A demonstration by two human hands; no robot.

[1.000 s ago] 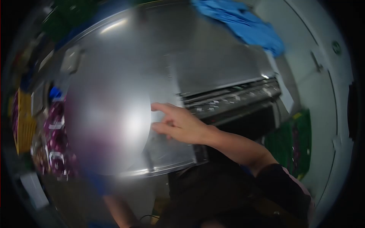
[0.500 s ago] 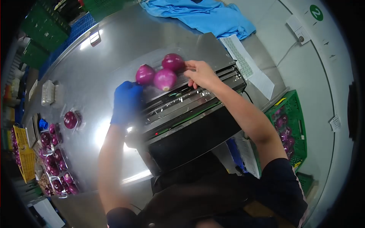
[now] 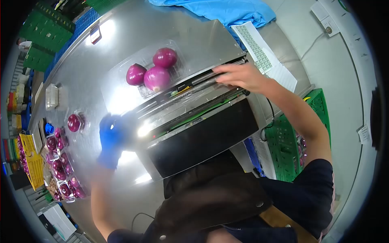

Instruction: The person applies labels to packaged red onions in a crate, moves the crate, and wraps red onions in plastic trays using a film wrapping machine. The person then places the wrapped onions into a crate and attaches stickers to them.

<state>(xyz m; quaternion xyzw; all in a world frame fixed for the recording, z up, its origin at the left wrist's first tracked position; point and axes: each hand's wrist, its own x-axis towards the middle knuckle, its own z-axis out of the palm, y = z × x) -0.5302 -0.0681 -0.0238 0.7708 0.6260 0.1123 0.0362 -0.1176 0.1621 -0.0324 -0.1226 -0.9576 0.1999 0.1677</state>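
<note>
Three purple onions (image 3: 157, 79) sit in a clear plastic tray (image 3: 174, 48) on the steel table, just beyond a black film-wrapping machine (image 3: 202, 137). My right hand (image 3: 243, 77) is bare, its fingers stretched out over the machine's roller at the right end, with nothing gripped. My left hand (image 3: 113, 135), in a blue glove, is smeared by motion beside the machine's left end; its fingers cannot be made out. Clear film seems to lie across the rollers.
Packed onions (image 3: 60, 166) stand at the left table edge, near a single tray of onion (image 3: 74, 122) and empty trays (image 3: 52, 97). A blue cloth (image 3: 227, 14) and label sheets (image 3: 255, 46) lie at the back. Green crates (image 3: 283, 150) stand right.
Both hands have come away from the onions: the left toward the lower left, the right to the machine's right end. The onions now rest on the table further left in view.
</note>
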